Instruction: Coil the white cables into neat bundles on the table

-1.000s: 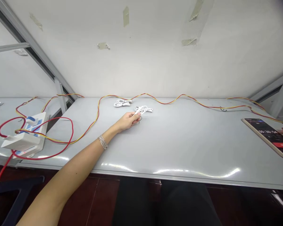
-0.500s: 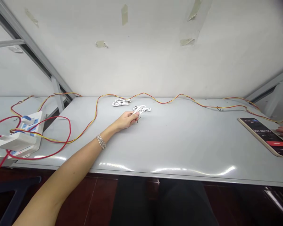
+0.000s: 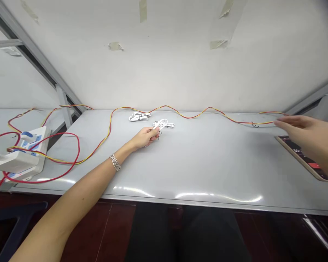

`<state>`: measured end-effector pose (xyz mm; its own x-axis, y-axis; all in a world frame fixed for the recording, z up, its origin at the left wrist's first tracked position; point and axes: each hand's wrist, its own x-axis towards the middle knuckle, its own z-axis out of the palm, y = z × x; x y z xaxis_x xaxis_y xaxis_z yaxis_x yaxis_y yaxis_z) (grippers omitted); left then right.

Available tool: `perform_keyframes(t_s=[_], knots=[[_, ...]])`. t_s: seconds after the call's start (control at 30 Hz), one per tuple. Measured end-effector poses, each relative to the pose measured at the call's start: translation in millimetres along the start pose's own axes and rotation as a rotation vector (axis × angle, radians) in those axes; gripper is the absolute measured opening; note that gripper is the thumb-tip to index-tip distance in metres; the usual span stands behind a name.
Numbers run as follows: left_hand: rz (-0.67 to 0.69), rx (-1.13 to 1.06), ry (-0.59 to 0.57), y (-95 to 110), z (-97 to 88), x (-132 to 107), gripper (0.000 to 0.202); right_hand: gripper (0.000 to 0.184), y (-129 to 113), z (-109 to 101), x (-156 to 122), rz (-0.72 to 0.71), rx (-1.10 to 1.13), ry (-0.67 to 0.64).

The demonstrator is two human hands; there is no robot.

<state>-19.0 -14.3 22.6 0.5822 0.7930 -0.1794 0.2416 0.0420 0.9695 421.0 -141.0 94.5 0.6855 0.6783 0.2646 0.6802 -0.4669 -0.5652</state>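
Note:
My left hand reaches far across the grey table, its fingers pinched on a bundled white cable that lies near the back wall. A second white cable bundle rests just behind it to the left. My right hand hovers over the table at the right with its fingers stretched out and nothing in it, partly covering a phone with a lit screen that lies flat.
A twisted red and yellow wire runs along the back of the table. A white and blue power strip with a looping red cord sits on the neighbouring table at the left. A metal frame post stands between.
My right hand has lifted off the phone's edge and swung left into view above the table. My left hand keeps its pinch on the white cable, almost unmoved.

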Motion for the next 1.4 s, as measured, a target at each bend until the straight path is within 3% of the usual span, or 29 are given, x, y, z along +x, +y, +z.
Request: perform_keyframes(t_s=[0.03, 0.13, 0.23, 0.3, 0.4, 0.53, 0.73, 0.9, 1.07, 1.23, 1.37, 1.4], knots=[[0.002, 0.008, -0.001, -1, -0.8, 0, 0.050, 0.028, -14, 13, -6, 0.059, 0.107, -0.017], [0.015, 0.013, -0.014, -1, -2.8, 0, 0.051, 0.023, -70, 57, -42, -0.129, 0.369, -0.296], [0.026, -0.025, -0.040, 0, -3.3, -1, 0.051, 0.019, -127, 98, -89, -0.343, 0.448, -0.710], [0.041, -0.047, -0.054, 1, -2.5, -2, 0.051, 0.023, -155, 123, -115, -0.375, 0.476, -0.902], [0.083, -0.073, -0.034, -1, 0.1, -1, 0.051, 0.032, -174, 156, -140, -0.340, 0.608, -0.978], [0.127, -0.058, -0.019, -5, 4.4, 1, 0.052, 0.037, -169, 179, -151, -0.272, 0.804, -0.886], [0.219, 0.033, -0.016, -4, 10.9, 0, 0.055, 0.035, -156, 178, -153, -0.367, 0.871, -0.803], [0.183, 0.228, 0.083, -3, 15.0, -5, 0.055, 0.019, -155, 168, -155, -0.793, 0.674, -0.542], [0.191, 0.321, 0.090, 0, 16.9, -10, 0.050, 0.022, -153, 164, -156, -0.973, 0.435, -0.431], [0.227, 0.375, 0.089, 1, 14.1, -12, 0.045, 0.016, -158, 162, -156, -0.924, 0.399, -0.441], [0.193, 0.276, 0.099, -2, 11.5, -8, 0.045, 0.013, -161, 133, -149, -0.799, 0.487, -0.579], [0.183, 0.255, 0.105, -3, 11.0, -6, 0.046, 0.016, -160, 122, -148, -0.803, 0.497, -0.672]])
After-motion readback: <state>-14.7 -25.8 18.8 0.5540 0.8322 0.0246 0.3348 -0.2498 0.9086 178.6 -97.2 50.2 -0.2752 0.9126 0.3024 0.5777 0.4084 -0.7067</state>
